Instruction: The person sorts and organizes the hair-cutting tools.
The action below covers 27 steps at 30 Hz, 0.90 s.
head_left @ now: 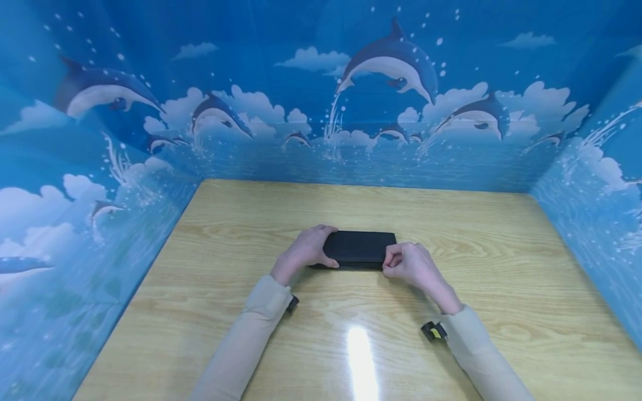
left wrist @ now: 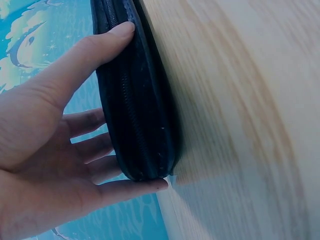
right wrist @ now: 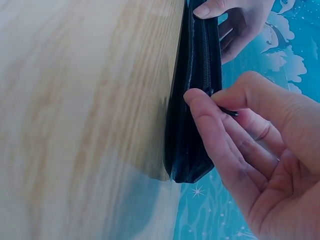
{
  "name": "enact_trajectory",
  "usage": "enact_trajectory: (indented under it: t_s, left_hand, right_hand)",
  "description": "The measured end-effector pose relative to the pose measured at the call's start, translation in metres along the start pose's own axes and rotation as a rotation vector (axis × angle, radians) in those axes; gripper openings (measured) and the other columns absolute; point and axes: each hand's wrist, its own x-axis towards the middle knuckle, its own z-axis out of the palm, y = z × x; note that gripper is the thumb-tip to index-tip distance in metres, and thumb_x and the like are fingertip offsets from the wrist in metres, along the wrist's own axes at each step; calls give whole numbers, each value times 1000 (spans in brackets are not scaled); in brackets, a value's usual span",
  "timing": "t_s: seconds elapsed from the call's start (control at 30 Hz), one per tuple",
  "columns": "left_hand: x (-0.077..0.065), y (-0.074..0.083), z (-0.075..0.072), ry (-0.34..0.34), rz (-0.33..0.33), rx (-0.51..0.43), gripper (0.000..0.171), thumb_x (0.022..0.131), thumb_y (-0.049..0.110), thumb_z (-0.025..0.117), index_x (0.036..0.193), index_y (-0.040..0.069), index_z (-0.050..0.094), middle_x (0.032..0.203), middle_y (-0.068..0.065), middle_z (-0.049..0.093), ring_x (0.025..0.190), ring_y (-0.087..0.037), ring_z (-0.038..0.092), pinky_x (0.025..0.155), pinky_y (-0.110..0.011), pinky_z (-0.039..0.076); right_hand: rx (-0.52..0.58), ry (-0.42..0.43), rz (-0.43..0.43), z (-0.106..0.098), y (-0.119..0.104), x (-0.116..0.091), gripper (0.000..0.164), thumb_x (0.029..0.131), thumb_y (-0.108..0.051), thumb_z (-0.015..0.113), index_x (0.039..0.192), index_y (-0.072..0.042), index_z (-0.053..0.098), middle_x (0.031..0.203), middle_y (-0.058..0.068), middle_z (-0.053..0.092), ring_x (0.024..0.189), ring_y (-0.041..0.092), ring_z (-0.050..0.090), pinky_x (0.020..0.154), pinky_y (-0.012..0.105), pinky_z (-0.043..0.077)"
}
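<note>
A black zippered case [head_left: 360, 246] lies flat on the wooden table, its zip running along the narrow side that faces me. My left hand [head_left: 311, 248] grips the case's left end; in the left wrist view the thumb [left wrist: 107, 42] presses on the zip side while the fingers spread around the end and behind. At the right end, my right hand [head_left: 411, 264] pinches the zip pull [right wrist: 227, 111] between thumb and index finger. In the right wrist view the zip teeth [right wrist: 205, 55] look closed between the pull and my left thumb.
The wooden table [head_left: 241, 211] reaches to blue fabric walls [head_left: 371, 161] printed with dolphins and clouds, at the back and both sides. A small black device [head_left: 433, 331] sits at my right wrist, and a bright light reflection lies on the tabletop.
</note>
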Motion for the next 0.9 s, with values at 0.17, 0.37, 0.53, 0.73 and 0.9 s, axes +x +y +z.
enact_trajectory:
  t_s: [0.17,0.37,0.53,0.73,0.9]
  left_hand:
    - [0,0,1,4,5,3,92,78,35,89,153,8,42,156,-14,43,142,-33,42,120,-49,31]
    - [-1,0,0,10,9,1,92,78,34,89,153,8,42,156,-15,43,142,-33,42,119,-49,32]
    - [-2,0,-1,16,16,0,91,78,34,90,152,8,43,156,-15,44,142,-33,42,119,-49,32]
    - [-1,0,-1,21,30,9,91,78,34,90,152,7,43,154,-16,45,141,-33,44,119,-50,33]
    - [-1,0,-1,24,31,15,92,77,35,90,151,7,44,154,-16,46,141,-33,45,118,-49,34]
  right_hand:
    - [-2,-5,3,-1,2,0,22,76,-2,79,69,-20,68,67,-12,70,58,8,61,77,37,45]
    - [-6,-8,12,-4,4,0,21,76,-1,79,71,-18,68,69,-9,71,59,7,61,68,31,46]
    - [-6,-17,15,-5,3,-1,20,77,-2,79,72,-18,69,69,-9,71,59,7,62,73,34,45]
    - [-7,-14,13,-5,5,0,20,77,-2,79,72,-18,69,70,-9,72,60,6,63,77,38,46]
    - [-12,-5,-11,-4,6,-1,21,77,-1,78,71,-19,68,70,-10,72,60,5,63,74,35,46]
